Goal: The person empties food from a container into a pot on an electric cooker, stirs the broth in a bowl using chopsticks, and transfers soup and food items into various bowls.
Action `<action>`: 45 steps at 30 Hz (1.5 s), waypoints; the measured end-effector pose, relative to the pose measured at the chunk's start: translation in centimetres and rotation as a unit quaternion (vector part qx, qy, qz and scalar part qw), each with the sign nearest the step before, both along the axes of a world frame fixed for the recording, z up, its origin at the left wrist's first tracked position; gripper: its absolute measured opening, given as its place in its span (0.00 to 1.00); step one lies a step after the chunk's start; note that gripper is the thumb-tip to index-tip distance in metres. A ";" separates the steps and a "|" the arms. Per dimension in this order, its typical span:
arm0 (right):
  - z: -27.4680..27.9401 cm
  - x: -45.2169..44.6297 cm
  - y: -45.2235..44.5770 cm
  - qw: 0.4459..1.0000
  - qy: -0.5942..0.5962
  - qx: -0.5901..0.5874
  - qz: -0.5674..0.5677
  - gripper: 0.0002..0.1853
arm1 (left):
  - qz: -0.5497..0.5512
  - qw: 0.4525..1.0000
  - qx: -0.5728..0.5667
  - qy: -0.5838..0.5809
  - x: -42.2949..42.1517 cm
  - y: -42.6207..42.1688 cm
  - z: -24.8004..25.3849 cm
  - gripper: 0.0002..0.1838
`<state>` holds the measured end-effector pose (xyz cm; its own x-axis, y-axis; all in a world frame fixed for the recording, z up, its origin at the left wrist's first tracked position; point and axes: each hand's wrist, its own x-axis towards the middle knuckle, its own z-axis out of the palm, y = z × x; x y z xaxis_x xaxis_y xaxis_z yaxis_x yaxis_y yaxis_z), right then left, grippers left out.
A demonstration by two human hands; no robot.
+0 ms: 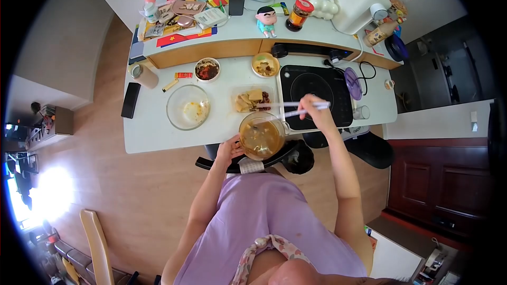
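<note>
While right hand [313, 110] holds chopsticks [285, 104], vessel [262, 158] touches left hand [230, 149].

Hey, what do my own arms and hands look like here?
Your left hand and right hand are gloveless, no sleeves cover your forearms, and no watch or bracelet shows. You wear a lavender garment and a flower-patterned band near the neck.

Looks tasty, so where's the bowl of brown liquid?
Near the head view's centre, the bowl is at the near edge of the table, front-left of the cooktop, with the left hand at its left side.
</note>
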<state>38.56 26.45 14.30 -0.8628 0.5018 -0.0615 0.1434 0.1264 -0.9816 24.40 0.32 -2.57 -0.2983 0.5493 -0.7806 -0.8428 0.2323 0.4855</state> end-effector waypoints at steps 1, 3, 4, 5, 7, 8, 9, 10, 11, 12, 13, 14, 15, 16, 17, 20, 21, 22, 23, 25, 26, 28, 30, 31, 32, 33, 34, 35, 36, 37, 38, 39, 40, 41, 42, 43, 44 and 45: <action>0.3 0.8 -0.5 0.998 -0.026 0.031 0.037 0.11 | 0.001 1.000 0.007 0.001 -0.1 0.0 0.3 0.24; -0.1 1.8 -1.5 0.990 -0.055 0.082 0.099 0.08 | -0.007 1.000 0.001 0.012 -0.1 0.1 0.9 0.23; -0.8 2.1 -1.8 0.989 -0.061 0.085 0.103 0.06 | -0.012 1.000 -0.002 0.018 -0.1 0.1 1.2 0.23; -1.9 2.5 -2.0 0.989 -0.078 0.072 0.105 0.06 | -0.009 1.000 0.000 0.011 -0.1 0.1 1.1 0.23; -4.1 3.0 -2.1 0.991 -0.083 0.060 0.088 0.07 | 0.000 1.000 0.005 -0.003 -0.2 0.1 0.9 0.23; -5.3 3.2 -2.2 0.992 -0.079 0.047 0.085 0.08 | -0.004 1.000 0.006 -0.001 -0.2 0.1 0.9 0.23; -6.2 3.2 -2.3 0.993 -0.074 0.035 0.083 0.08 | -0.008 1.000 0.007 0.001 -0.3 0.0 0.9 0.23; -7.0 3.3 -2.4 0.994 -0.069 0.023 0.082 0.08 | -0.011 1.000 0.009 0.004 -0.3 0.0 1.0 0.23; -7.8 3.5 -2.6 0.996 -0.054 0.003 0.073 0.08 | -0.010 1.000 0.010 0.004 -0.4 0.0 1.0 0.23; -8.1 3.5 -3.2 0.997 -0.039 -0.016 0.064 0.09 | -0.010 1.000 0.012 0.004 -0.4 0.0 0.9 0.24; -8.4 3.6 -3.6 0.998 -0.024 -0.036 0.055 0.09 | -0.010 1.000 0.014 0.005 -0.4 0.0 0.9 0.24; -8.7 3.9 -3.9 0.998 -0.016 -0.023 0.058 0.09 | -0.008 1.000 0.008 0.003 -0.4 0.1 0.8 0.24; -8.7 4.0 -4.2 0.997 -0.003 0.007 0.074 0.08 | -0.006 1.000 0.001 0.001 -0.4 0.1 0.8 0.24; -8.6 4.1 -4.5 0.995 0.010 0.036 0.089 0.08 | -0.004 1.000 -0.006 -0.001 -0.4 0.1 0.8 0.24; -8.7 4.2 -4.8 0.992 0.023 0.066 0.104 0.07 | -0.005 1.000 -0.003 0.000 -0.4 0.1 0.8 0.25; -8.6 3.6 -5.8 0.977 0.084 0.142 0.132 0.05 | -0.012 1.000 0.004 0.006 -0.5 0.1 1.2 0.25; -8.3 3.3 -6.2 0.974 0.086 0.162 0.132 0.04 | -0.016 1.000 0.004 0.009 -0.5 0.1 1.2 0.25; -8.1 3.0 -6.6 0.970 0.101 0.172 0.140 0.04 | -0.020 1.000 0.005 0.012 -0.6 0.1 1.2 0.25; -7.9 2.7 -6.9 0.965 0.116 0.182 0.149 0.04 | -0.021 1.000 0.003 0.014 -0.6 0.1 1.2 0.25; -7.7 2.3 -7.9 0.949 0.127 0.228 0.174 0.04 | -0.020 1.000 0.000 0.018 -0.6 0.1 1.4 0.25; -7.5 2.1 -8.4 0.938 0.128 0.260 0.190 0.03 | -0.019 1.000 -0.004 0.016 -0.7 0.2 1.5 0.25; -7.7 1.8 -9.1 0.933 0.127 0.283 0.183 0.03 | -0.016 1.000 -0.011 0.011 -0.5 0.2 2.4 0.24; -8.3 1.8 -8.8 0.950 0.094 0.255 0.155 0.03 | -0.013 1.000 0.002 0.005 -0.4 0.2 2.4 0.24; -8.6 1.8 -8.6 0.957 0.078 0.240 0.143 0.02 | -0.010 1.000 0.010 0.002 -0.4 0.2 2.3 0.23; -8.9 1.8 -8.4 0.961 0.079 0.234 0.127 0.03 | -0.012 1.000 0.007 0.005 -0.4 0.2 2.2 0.23; -9.2 1.9 -8.3 0.970 0.070 0.216 0.090 0.04 | -0.015 1.000 0.005 0.006 -0.4 0.1 2.1 0.23; -9.4 2.0 -8.3 0.977 0.061 0.198 0.052 0.06 | -0.018 1.000 0.004 0.008 -0.4 0.2 1.9 0.23; -9.7 2.0 -8.1 0.982 0.052 0.180 0.014 0.07 | -0.018 1.000 0.004 0.009 -0.3 0.2 1.8 0.23; -10.2 1.9 -8.1 0.992 0.043 0.113 -0.042 0.15 | -0.017 1.000 0.003 0.011 -0.4 0.2 1.7 0.23; -10.6 2.1 -7.9 0.994 0.038 0.047 -0.092 0.16 | -0.016 1.000 0.002 0.012 -0.3 0.1 1.7 0.23; -10.9 2.3 -7.6 0.989 0.032 -0.020 -0.141 0.18 | -0.016 1.000 -0.001 0.010 -0.3 0.1 1.7 0.23; -10.8 2.2 -7.2 0.978 0.026 -0.085 -0.189 0.20 | -0.016 1.000 -0.003 0.008 -0.3 0.1 1.5 0.23; -11.2 2.2 -6.8 0.964 0.041 -0.112 -0.239 0.21 | -0.017 1.000 -0.004 0.005 -0.3 0.2 1.4 0.23; -11.2 2.4 -6.3 0.954 0.046 -0.140 -0.261 0.21 | -0.016 1.000 -0.007 0.006 -0.3 0.2 1.3 0.23; -11.5 2.7 -5.9 0.945 0.053 -0.159 -0.282 0.21 | -0.015 1.000 -0.009 0.007 -0.3 0.2 1.1 0.23; -11.9 2.8 -5.5 0.934 0.060 -0.178 -0.304 0.21 | -0.014 1.000 -0.012 0.009 -0.3 0.1 1.0 0.23; -12.3 3.1 -5.3 0.926 0.060 -0.195 -0.318 0.21 | -0.014 1.000 -0.007 0.005 -0.4 0.1 0.9 0.23; -12.3 3.2 -5.2 0.917 0.061 -0.211 -0.332 0.21 | -0.014 1.000 -0.002 0.002 -0.4 0.1 0.8 0.23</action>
